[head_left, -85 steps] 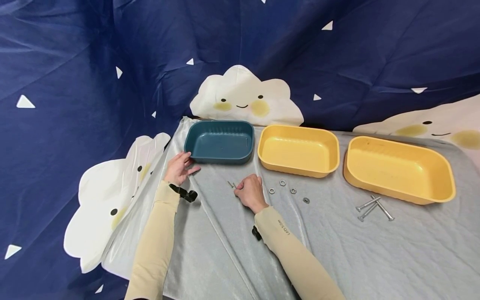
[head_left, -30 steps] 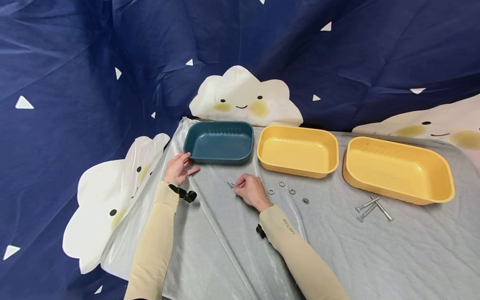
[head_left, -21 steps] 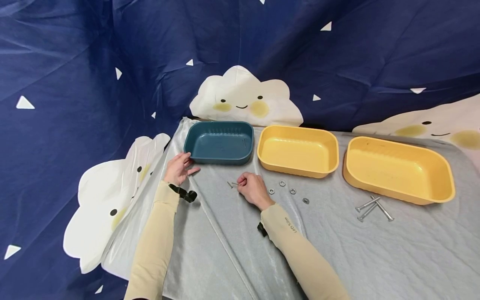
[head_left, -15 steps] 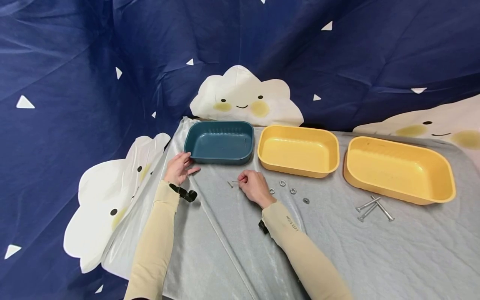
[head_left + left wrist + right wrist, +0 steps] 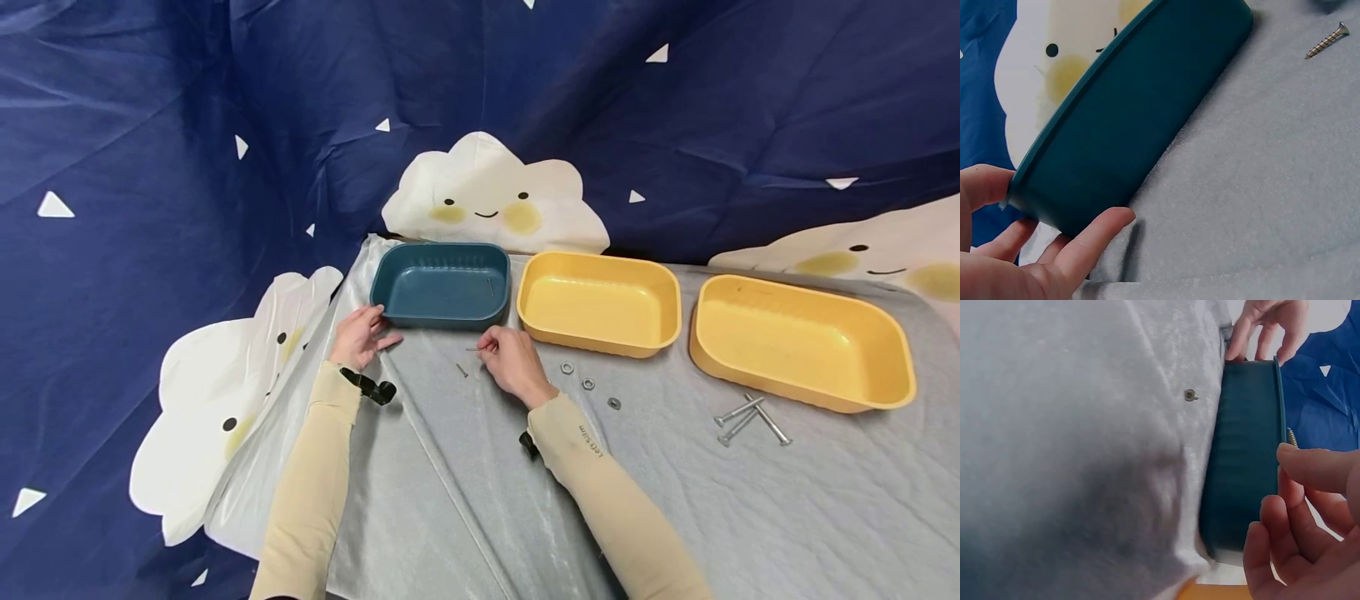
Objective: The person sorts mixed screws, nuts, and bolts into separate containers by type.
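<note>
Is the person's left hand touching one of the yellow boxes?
No, the left hand has its fingers at the rim of the blue box.

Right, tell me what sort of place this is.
Probably a staged indoor workspace: a creased grey cloth, a dark-blue fabric backdrop printed with white cartoon clouds, and a rounded teal plastic bin beside two yellow plastic bins.

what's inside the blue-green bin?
In the blue-green bin, one thin piece, apparently a screw, lies toward the right end. The near wall hides the floor strip just behind it; anything there can't be seen.
</note>
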`<state>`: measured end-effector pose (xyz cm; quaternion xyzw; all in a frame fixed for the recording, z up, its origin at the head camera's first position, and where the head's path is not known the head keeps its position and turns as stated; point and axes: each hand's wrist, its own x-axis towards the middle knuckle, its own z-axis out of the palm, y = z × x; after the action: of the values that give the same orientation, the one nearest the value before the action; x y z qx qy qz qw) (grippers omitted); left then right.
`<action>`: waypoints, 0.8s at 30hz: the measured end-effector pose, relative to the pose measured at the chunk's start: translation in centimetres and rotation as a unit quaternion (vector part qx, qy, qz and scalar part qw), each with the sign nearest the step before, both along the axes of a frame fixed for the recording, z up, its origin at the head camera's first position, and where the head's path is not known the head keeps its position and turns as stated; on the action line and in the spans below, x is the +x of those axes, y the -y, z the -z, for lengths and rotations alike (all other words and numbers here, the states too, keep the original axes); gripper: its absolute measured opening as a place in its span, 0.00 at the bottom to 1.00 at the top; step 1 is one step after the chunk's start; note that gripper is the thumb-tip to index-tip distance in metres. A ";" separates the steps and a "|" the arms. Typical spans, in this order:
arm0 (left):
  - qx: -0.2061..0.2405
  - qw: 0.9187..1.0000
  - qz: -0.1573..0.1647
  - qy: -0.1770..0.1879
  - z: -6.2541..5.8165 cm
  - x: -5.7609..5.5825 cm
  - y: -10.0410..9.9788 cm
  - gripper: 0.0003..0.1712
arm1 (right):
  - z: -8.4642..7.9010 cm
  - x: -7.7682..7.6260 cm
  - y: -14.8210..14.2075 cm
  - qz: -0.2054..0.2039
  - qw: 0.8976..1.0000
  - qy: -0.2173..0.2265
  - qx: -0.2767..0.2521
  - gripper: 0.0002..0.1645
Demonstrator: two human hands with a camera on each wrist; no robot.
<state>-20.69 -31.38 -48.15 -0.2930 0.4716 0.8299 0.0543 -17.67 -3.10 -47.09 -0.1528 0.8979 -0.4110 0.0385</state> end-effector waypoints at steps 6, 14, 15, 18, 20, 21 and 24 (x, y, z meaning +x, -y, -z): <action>0.000 1.000 0.002 0.000 -0.1 0.0 -0.1 0.11 | -0.7 -0.5 -0.2 0.006 1.000 -0.019 -0.005 0.02; 0.002 1.000 0.001 -0.004 0.0 0.1 -0.1 0.03 | -1.4 -1.1 -0.3 0.019 0.999 -0.024 -0.017 0.02; 0.003 1.000 -0.001 -0.005 0.0 0.1 -0.1 0.04 | -1.5 -1.2 -0.3 0.022 0.999 -0.026 -0.023 0.02; 0.004 1.000 -0.002 -0.005 0.0 0.1 0.0 0.03 | -1.6 -1.6 -0.4 0.028 0.998 -0.036 -0.034 0.03; 0.002 1.000 -0.003 -0.004 0.1 0.1 0.0 0.03 | -1.7 -1.8 -0.4 0.030 0.998 -0.040 -0.038 0.03; 0.001 1.000 -0.003 -0.003 0.1 0.1 0.0 0.04 | -1.8 -1.9 -0.4 0.030 0.998 -0.040 -0.038 0.03; -0.001 1.000 0.000 -0.001 0.0 0.0 -0.1 0.08 | -1.9 -2.2 -0.5 0.033 0.998 -0.036 -0.038 0.03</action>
<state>-20.65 -31.30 -48.13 -0.2917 0.4722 0.8301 0.0538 -19.90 -2.62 -45.21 -0.1391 0.8870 -0.4401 -0.0138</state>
